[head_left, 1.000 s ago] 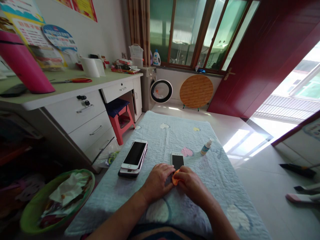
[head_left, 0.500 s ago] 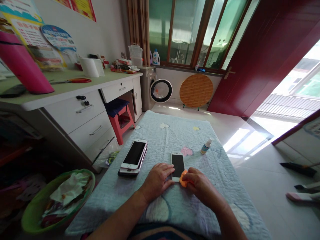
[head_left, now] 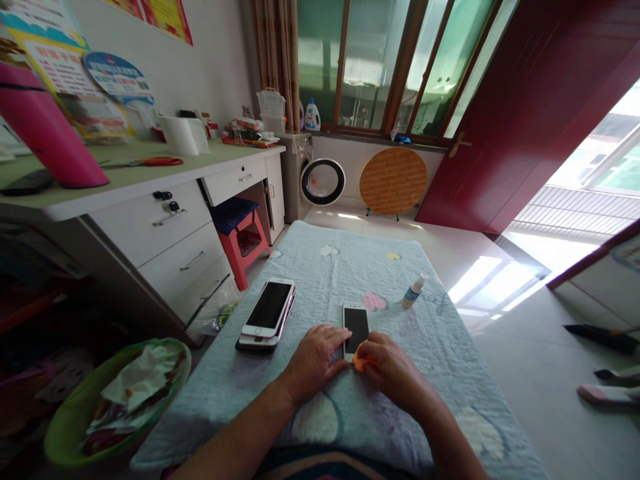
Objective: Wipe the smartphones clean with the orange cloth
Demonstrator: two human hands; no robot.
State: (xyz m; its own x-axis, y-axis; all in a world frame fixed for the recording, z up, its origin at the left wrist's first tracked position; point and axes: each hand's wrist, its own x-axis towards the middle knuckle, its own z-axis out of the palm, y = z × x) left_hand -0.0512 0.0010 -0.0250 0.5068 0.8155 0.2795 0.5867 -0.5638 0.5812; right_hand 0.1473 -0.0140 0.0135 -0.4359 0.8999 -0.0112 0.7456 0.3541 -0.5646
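Note:
A white smartphone with a dark screen lies face up on the light blue quilted cloth. My left hand grips its left edge, fingertips over the side and thumb by the lower corner. In my right hand is a bunched orange cloth, pressed on the phone's lower end and partly hidden by my fingers. To the left, a stack of phones has a white one on top, its screen dark. A small spray bottle stands upright to the right, beyond the smartphone.
A green basket holding crumpled paper sits at the lower left. The white desk runs along the left, with a red stool beside it. Further back are an open washing machine door and a round wooden tabletop.
My right hand has shifted slightly left with the orange cloth, along the phone's lower end. My left hand and the smartphone stay in place.

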